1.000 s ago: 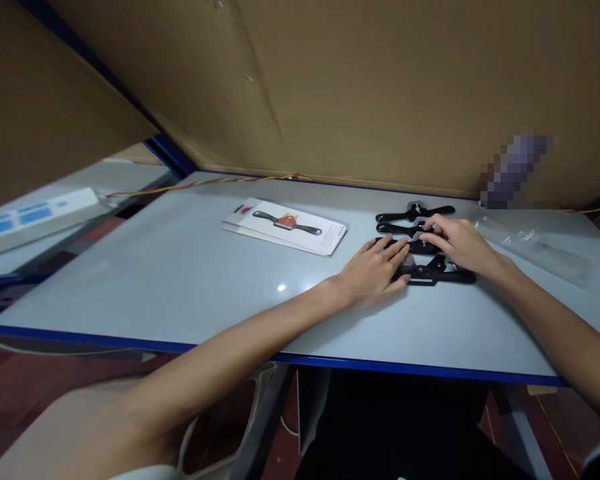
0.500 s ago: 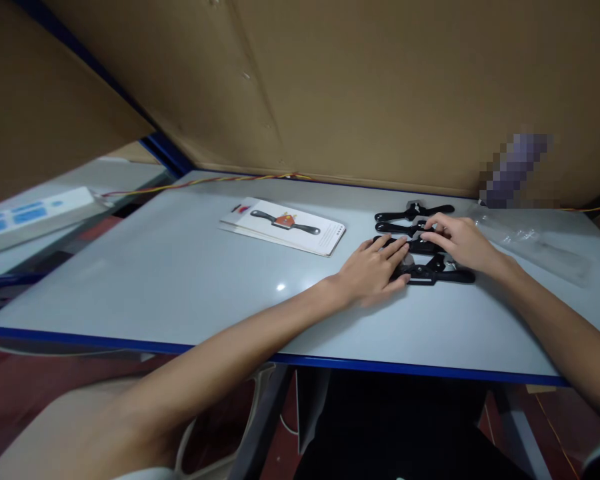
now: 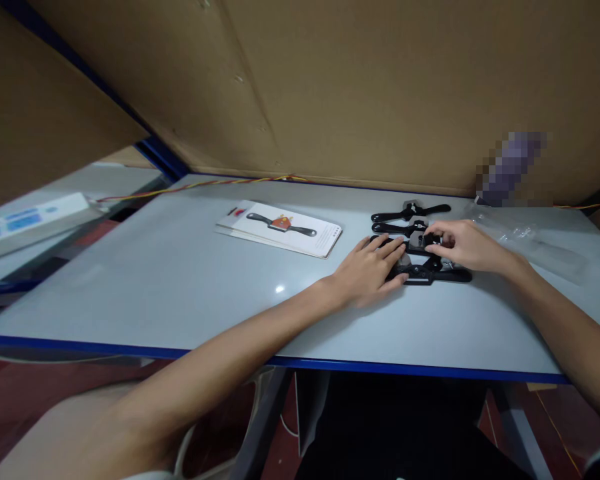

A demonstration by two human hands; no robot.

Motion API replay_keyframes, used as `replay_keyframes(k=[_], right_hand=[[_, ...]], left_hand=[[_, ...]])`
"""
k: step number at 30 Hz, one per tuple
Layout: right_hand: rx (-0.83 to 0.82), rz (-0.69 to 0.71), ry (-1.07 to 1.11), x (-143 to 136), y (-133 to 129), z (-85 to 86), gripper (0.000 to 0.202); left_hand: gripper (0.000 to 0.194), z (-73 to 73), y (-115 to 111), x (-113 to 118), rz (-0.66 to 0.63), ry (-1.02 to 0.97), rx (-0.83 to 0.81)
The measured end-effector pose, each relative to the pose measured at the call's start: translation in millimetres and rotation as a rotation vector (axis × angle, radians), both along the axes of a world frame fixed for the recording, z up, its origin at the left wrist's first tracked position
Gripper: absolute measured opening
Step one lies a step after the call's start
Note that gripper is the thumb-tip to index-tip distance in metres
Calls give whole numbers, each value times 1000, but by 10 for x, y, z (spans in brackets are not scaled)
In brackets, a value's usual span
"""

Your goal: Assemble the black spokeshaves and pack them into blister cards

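Observation:
Several black spokeshaves lie in a column on the right of the table, handles pointing left and right. The farthest spokeshave (image 3: 411,211) and the one below it are mostly uncovered. My left hand (image 3: 367,272) lies flat, fingers spread, over the left ends of the two nearer ones. From the right, my right hand (image 3: 463,245) pinches the third spokeshave (image 3: 418,243) beside its grey blade, its fingers hiding part of the handle. The nearest spokeshave (image 3: 453,274) shows its right handle, with a black piece resting above its body.
To the left lies a stack of printed cards (image 3: 280,228) picturing a spokeshave. A clear plastic bag (image 3: 540,247) sits at the right, near a pixelated purple object (image 3: 513,170). Brown board (image 3: 330,100) rises behind the table. A power strip (image 3: 30,220) lies far left.
My right hand has shifted slightly, its fingers closing in by the third spokeshave's blade, more of which now shows. My left hand stays flat in place.

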State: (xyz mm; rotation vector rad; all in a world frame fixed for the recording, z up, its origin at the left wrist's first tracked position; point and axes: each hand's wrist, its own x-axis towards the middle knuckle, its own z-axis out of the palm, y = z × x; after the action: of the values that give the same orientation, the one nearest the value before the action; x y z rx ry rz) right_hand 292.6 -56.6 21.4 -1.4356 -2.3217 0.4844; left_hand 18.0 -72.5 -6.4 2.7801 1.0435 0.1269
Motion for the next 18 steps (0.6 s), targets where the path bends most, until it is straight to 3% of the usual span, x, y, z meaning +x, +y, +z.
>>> replay_keyframes(k=[9, 13, 18], right_hand=[[53, -21, 171, -61, -117, 38, 37], [61, 29, 225, -127, -186, 106, 49], [35, 1, 309, -131, -218, 106, 41]], left_hand=[[66, 11, 19, 54, 26, -115, 36], [55, 75, 177, 174, 64, -181, 90], [46, 184, 426, 365, 56, -67, 87]])
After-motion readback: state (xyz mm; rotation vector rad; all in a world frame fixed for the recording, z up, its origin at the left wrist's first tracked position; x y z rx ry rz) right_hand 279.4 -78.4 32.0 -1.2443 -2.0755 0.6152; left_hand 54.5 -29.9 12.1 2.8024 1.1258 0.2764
